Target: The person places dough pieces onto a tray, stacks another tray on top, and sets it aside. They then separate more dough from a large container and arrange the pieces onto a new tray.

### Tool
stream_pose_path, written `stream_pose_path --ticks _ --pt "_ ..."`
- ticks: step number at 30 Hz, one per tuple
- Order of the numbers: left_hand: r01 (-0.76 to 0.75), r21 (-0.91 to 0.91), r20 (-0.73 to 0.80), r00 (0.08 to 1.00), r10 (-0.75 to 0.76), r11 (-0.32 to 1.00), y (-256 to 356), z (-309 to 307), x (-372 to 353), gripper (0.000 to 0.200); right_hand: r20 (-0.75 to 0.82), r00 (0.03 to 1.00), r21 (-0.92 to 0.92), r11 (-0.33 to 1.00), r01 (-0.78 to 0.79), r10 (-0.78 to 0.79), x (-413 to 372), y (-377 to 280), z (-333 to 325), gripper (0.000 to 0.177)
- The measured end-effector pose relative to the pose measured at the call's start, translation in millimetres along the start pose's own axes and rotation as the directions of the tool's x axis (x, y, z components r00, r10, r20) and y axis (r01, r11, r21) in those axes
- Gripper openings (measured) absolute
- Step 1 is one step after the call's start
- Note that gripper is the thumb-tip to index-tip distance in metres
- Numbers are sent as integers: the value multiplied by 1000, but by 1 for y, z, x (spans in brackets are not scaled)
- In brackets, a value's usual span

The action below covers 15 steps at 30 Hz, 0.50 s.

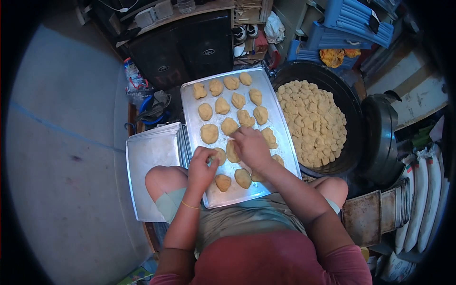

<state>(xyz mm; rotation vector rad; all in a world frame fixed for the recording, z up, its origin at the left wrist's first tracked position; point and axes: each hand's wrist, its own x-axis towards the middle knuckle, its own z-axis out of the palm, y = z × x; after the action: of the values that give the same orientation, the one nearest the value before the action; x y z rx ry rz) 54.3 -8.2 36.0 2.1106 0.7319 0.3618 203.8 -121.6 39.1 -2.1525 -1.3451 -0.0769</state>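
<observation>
A metal baking tray (195, 124) rests across my lap, with rows of pale yellow dough pieces (209, 134) on it. My left hand (203, 167) is at the tray's left side, its fingers and thumb closed around the edge of a dough piece (219, 156). Beside it, my right hand (252, 148) reaches over the middle of the tray. Its fingers are bent and held together, with the tips at an oval dough piece (232, 151). What lies under the right palm is hidden. Some pieces near my right forearm are partly covered.
On the right, a big black basin (354, 95) holds a heap of dough lumps (311, 121). Stacked trays (154, 152) stand left of my knee; browned trays (362, 216) lie at the right. A black cabinet (185, 50) and blue plastic stools (358, 21) stand beyond.
</observation>
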Motion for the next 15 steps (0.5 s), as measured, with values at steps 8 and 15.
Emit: stream_pose_path --ticks 8,15 --pt "-251 318 -138 942 306 914 -11 5 57 28 37 999 50 999 6 -8 27 10 13 30" --pt "-146 327 -181 960 214 934 -20 19 68 28 138 990 -193 979 69 -43 24 7 52 40"
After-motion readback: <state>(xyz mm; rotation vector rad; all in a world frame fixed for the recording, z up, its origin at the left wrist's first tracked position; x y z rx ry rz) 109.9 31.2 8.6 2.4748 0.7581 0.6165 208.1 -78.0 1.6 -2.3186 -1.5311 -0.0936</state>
